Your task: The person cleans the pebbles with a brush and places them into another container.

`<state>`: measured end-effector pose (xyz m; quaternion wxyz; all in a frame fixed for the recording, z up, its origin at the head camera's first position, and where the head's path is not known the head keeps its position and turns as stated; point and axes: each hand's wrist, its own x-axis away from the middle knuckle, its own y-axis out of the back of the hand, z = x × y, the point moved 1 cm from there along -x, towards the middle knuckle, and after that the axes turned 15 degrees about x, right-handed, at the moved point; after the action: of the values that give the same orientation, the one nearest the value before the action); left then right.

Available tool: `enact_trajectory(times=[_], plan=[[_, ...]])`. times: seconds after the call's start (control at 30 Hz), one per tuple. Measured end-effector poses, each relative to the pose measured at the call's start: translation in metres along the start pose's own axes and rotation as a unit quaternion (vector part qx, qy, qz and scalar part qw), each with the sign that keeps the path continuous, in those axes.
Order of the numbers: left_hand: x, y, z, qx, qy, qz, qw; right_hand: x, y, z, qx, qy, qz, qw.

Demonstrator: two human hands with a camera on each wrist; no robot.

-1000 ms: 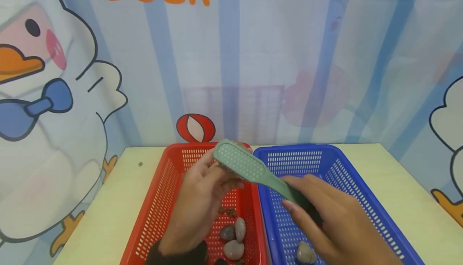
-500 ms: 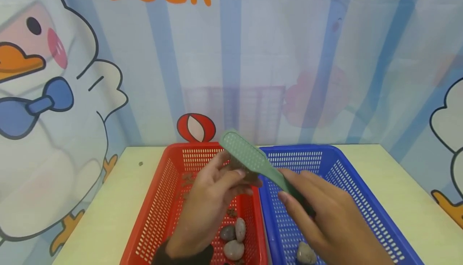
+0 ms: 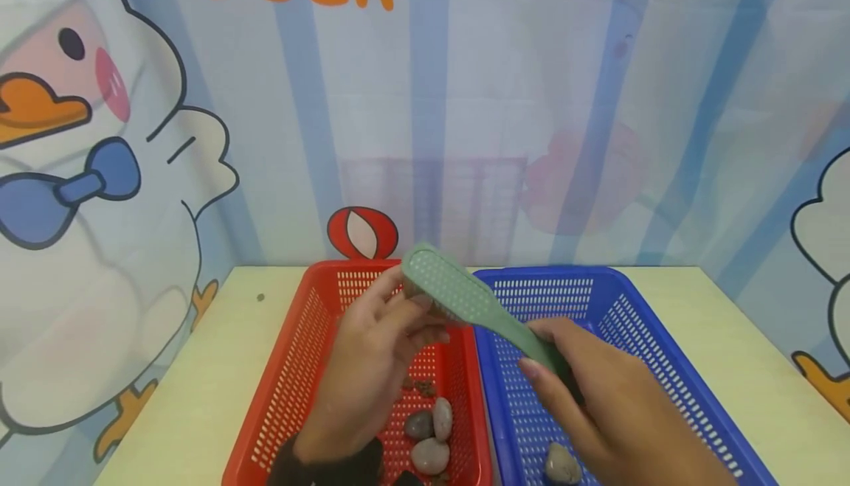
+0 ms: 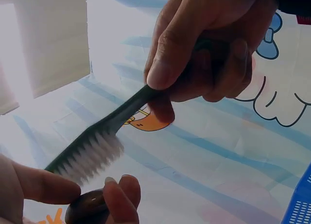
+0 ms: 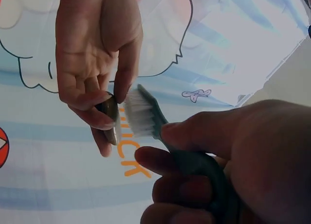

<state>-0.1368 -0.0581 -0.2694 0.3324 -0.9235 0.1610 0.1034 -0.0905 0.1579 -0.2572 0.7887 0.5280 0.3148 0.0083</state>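
In the head view my right hand (image 3: 611,405) grips the handle of a green scrubbing brush (image 3: 451,287), its dotted back facing up. White bristles (image 4: 92,158) point down toward a dark, smooth stone (image 4: 87,209) in the left wrist view. My left hand (image 3: 365,357) pinches that stone between thumb and fingers, under the brush head, which hides it from the head camera. From the right wrist, the bristles appear right beside the stone (image 5: 110,110). Both hands are raised over the baskets, the left above the red one and the right above the blue one.
A red basket (image 3: 265,397) holds several stones (image 3: 430,456) and brown crumbly bits (image 3: 423,387). Beside it, a blue basket (image 3: 498,397) has a pale stone (image 3: 561,464) near the front. Both stand on a light table (image 3: 179,397) before a duck-print curtain (image 3: 465,102).
The brush has shifted up and slightly right, then dipped a little, over the stone. My left hand went right with the stone and came back left. Both grips have stayed.
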Motion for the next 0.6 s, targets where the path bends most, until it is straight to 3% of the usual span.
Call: enact_trajectory(times=[0.13, 0.23, 0.37, 0.6], plan=[[-0.001, -0.001, 0.001, -0.001, 0.008, 0.014, 0.9999, -0.002, -0.004, 0.000, 0.010, 0.056, -0.047, 0.997], [-0.002, -0.002, 0.003, 0.004, 0.023, 0.022, 0.9995, -0.004, -0.007, 0.000, 0.029, 0.064, -0.073, 0.995], [-0.002, -0.004, 0.006, -0.015, 0.031, 0.026, 0.9991, -0.007, -0.010, 0.001, 0.042, 0.060, -0.095, 0.993], [0.000, -0.006, 0.007, -0.056, 0.048, 0.046, 0.9962, -0.010, -0.009, 0.000, 0.040, 0.016, -0.121, 0.992]])
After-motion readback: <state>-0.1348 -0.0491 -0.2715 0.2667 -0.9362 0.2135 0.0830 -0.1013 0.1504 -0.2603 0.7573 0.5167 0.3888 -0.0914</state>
